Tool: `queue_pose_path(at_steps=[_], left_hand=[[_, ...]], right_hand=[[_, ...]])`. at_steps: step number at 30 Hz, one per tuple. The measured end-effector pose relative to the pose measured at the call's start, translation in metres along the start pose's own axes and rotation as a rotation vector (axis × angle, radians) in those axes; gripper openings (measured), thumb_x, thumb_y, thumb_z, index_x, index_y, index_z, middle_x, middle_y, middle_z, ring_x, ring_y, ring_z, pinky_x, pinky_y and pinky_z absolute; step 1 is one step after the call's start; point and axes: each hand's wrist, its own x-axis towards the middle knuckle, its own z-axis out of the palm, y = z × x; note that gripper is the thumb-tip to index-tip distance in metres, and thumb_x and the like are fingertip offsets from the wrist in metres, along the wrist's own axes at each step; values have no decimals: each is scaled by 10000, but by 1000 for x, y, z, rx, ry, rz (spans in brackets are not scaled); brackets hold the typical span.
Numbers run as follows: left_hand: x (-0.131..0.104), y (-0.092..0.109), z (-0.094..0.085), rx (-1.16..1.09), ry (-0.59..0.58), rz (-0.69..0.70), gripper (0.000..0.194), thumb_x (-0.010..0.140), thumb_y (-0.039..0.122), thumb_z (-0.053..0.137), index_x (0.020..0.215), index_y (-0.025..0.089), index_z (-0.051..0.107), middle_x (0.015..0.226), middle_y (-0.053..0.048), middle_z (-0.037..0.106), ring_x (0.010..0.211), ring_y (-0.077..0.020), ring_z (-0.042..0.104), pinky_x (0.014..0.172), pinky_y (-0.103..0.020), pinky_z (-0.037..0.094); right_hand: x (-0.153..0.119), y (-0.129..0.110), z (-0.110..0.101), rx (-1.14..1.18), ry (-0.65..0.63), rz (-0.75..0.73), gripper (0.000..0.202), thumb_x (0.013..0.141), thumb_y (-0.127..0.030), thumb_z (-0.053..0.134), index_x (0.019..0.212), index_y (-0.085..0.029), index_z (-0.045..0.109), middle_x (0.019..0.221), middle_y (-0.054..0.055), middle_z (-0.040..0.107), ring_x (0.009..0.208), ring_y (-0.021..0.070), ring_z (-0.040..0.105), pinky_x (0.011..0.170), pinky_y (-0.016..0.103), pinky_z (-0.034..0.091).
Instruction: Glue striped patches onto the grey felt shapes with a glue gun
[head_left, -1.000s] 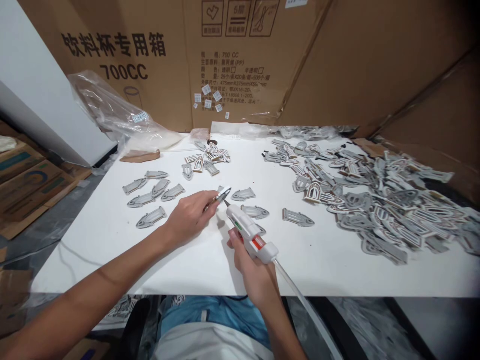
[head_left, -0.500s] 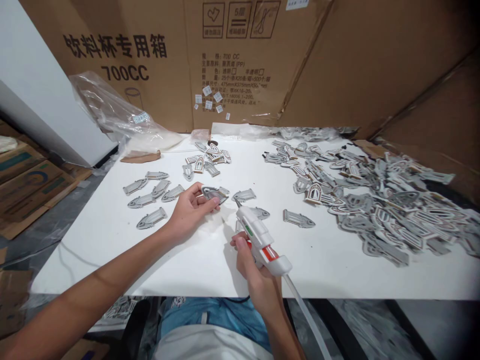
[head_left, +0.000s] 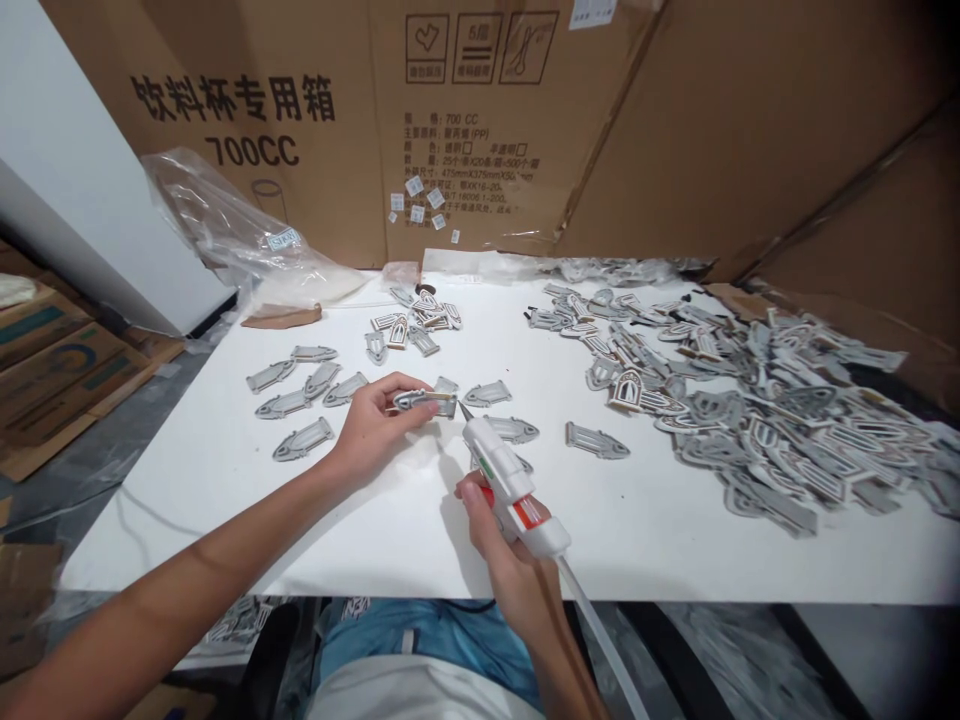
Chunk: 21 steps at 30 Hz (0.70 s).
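the left hand [head_left: 379, 420], fingers clamped, holds a gray pointed cutout [head_left: 409, 399]; the right hand [head_left: 517, 575] clasps a glue gun [head_left: 501, 462], its nozzle [head_left: 465, 411] best kept clear of fingertips.

Evenly bright, soft hand shadows, slight blur, wide-angle stretching, dark right corners

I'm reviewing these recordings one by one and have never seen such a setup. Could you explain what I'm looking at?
There is no robot here: a person works bare-handed, and every picture comes from one camera on their head, looking forward and down. The left hand holds a flat grey piece; the right hand grips what looks like a glue gun, its nozzle close to that piece. On the white table lie similar loose pieces, with a large pile on the right. Behind stands printed cardboard.
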Motion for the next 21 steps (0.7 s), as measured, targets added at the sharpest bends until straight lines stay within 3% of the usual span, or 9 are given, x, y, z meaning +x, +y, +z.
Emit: queue_pose_path(at_steps=[5, 9, 14, 21], left_hand=[[-1, 0, 0, -35, -3, -15, 406, 806, 441, 960, 1066, 197, 767, 944, -45, 809, 754, -160, 714, 639, -242, 530], [0, -2, -1, -12, -8, 35, 502, 835, 431, 947, 1252, 198, 793, 965, -51, 797, 863, -174, 741, 774, -260, 571], [2, -5, -1, -55, -47, 29, 496, 824, 430, 957, 1224, 176, 808, 977, -79, 807, 860, -191, 768, 762, -273, 575], [-2, 1, 3, -78, -55, -2, 473, 777, 412, 987, 1132, 159, 805, 920, -66, 788, 749, -157, 723, 702, -267, 562]], right_hand=[[1, -11, -1, 9, -34, 31, 429, 966, -619, 742, 912, -196, 779, 627, -3, 612, 590, 186, 552, 605, 310, 482], [4, -12, 0, -37, -58, 11, 427, 963, -615, 748, 834, -207, 746, 640, 14, 631, 614, 207, 578, 581, 313, 465], [9, -4, 1, -98, -134, -97, 404, 992, -576, 715, 818, -211, 708, 728, 40, 682, 649, 210, 596, 563, 302, 446], [5, -5, 7, -63, -43, 8, 446, 945, -642, 735, 826, -212, 726, 690, 27, 644, 622, 197, 546, 537, 293, 398]])
